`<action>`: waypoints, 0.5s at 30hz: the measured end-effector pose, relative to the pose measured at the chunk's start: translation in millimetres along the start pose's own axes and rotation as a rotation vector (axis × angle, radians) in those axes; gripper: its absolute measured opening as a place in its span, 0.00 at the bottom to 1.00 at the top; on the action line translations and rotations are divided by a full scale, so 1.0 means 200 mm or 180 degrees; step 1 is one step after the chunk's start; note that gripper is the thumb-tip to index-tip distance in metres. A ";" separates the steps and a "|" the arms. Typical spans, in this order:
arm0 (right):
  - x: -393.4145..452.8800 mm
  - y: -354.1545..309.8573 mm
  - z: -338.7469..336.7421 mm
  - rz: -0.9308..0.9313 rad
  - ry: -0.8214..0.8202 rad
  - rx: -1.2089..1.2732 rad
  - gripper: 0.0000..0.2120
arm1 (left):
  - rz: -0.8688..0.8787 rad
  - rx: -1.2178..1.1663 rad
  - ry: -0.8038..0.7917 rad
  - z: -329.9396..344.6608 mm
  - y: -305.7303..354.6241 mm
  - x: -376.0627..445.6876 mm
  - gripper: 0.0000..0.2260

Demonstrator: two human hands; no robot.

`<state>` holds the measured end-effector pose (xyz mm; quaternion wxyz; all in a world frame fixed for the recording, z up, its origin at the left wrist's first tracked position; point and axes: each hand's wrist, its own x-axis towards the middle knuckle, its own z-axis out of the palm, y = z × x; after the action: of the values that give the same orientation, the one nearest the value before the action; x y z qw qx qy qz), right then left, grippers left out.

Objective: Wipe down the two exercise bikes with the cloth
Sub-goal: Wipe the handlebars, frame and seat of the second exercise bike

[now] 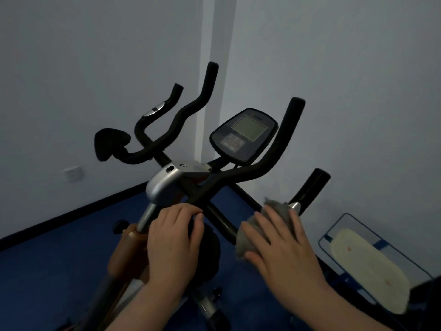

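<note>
An exercise bike with black handlebars (250, 175), a silver stem cover (167, 182) and a dark console with a grey screen (245, 134) fills the middle of the view. My right hand (284, 244) lies over a grey cloth (248, 232) and presses it round the lower right handlebar, its fingers wrapped over the cloth. My left hand (174, 240) rests on the bar just below the silver cover, fingers curled over it. The bike's orange-brown frame (126, 254) shows under my left hand. Only one bike is in view.
A wall corner stands right behind the bars, with a wall socket (71, 173) low on the left. The floor is blue (47, 271). A blue-edged clear bin (372, 263) holding a pale flat object sits at the lower right, near the handlebar end.
</note>
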<state>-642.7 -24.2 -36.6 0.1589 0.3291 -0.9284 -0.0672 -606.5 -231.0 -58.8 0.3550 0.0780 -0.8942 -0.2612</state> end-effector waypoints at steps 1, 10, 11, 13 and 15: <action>0.00 -0.01 0.01 0.0057 -0.0041 -0.0020 0.26 | -0.0007 -0.0071 0.0056 0.00 0.00 0.00 0.10; 0.27 -0.10 -0.16 -0.0588 -0.1307 -0.0246 0.16 | 0.0006 -0.0219 0.0119 0.03 -0.02 -0.01 0.09; 0.27 -0.10 -0.16 -0.0616 -0.1336 -0.0355 0.17 | 0.0011 -0.0208 0.0122 0.03 -0.02 -0.01 0.09; 0.35 -0.11 -0.14 -0.0573 -0.1505 -0.0271 0.16 | 0.0012 -0.0172 0.0110 0.03 -0.02 -0.01 0.09; 0.49 -0.10 -0.06 -0.0730 -0.1651 0.0005 0.16 | -0.0008 -0.0191 0.0111 0.03 -0.02 0.00 0.09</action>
<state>-698.1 -101.2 -5.5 -0.0929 0.4039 -0.8948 -0.1661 -610.9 -231.0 -65.5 0.3725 0.0730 -0.8796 -0.2869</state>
